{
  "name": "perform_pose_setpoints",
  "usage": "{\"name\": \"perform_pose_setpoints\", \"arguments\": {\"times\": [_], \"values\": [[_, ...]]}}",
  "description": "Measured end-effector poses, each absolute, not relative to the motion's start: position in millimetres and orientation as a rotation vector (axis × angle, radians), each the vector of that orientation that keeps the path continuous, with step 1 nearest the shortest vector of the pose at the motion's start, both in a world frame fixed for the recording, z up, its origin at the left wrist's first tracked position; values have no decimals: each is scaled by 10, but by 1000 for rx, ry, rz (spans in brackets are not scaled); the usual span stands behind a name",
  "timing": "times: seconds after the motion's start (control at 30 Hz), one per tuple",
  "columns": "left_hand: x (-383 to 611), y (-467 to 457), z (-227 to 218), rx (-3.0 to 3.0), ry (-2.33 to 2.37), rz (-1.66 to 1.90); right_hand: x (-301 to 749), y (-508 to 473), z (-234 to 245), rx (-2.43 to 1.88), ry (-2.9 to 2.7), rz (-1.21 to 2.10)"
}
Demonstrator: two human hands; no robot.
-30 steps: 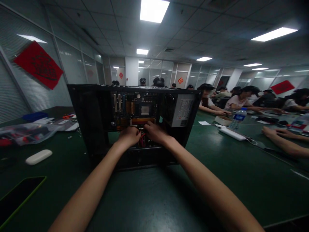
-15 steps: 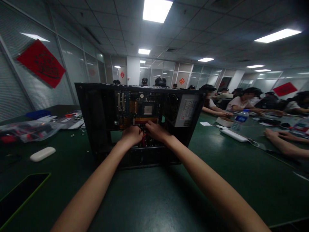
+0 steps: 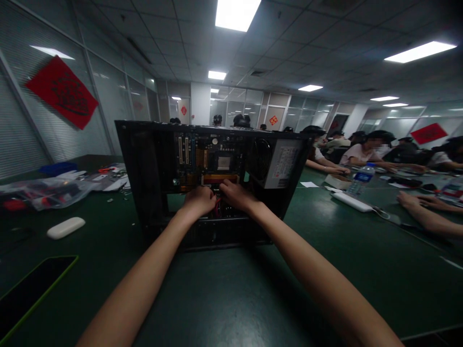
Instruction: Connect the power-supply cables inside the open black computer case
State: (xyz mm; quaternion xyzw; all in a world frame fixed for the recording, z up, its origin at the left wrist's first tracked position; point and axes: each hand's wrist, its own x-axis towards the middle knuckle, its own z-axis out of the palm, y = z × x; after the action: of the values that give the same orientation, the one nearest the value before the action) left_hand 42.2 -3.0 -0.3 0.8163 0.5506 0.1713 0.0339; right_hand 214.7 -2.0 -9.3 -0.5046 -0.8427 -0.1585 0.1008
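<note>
An open black computer case (image 3: 213,236) stands on the green table (image 3: 202,299) with its inside facing me. In it are the motherboard (image 3: 235,144), with a bare square processor (image 3: 224,163), and a power supply (image 3: 284,164) with a fan at the right. Both my hands reach in at the motherboard's lower part. My left hand (image 3: 198,201) is closed beside red cables (image 3: 218,206); what its fingertips pinch is hidden. My right hand (image 3: 237,195) has its fingers curled just below the orange memory slots (image 3: 220,178), and whatever they grip cannot be made out.
At left lie a clear plastic bag (image 3: 43,193), a white oblong case (image 3: 65,228) and a phone (image 3: 36,294). On the right are a white power strip (image 3: 350,201), a water bottle (image 3: 362,179) and a co-worker's hands (image 3: 415,202). Other people sit farther back.
The view has shifted slightly, so the case appears a little farther right. Both hands stay at the same spot inside it, with hardly any finger movement.
</note>
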Motion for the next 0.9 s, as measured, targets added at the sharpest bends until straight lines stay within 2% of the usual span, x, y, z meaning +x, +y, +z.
{"name": "perform_pose_setpoints", "arguments": {"times": [0.5,0.7,0.9], "values": [[440,-20,2,2519,1689,517,2138,-24,-23,-1670,-2430,-426],[411,-10,-7,2607,1557,722,2165,3,-39,-1780,-2347,-377],[396,-45,-4,2700,1501,599,2168,7,-59,-1766,-2309,-357]]}}
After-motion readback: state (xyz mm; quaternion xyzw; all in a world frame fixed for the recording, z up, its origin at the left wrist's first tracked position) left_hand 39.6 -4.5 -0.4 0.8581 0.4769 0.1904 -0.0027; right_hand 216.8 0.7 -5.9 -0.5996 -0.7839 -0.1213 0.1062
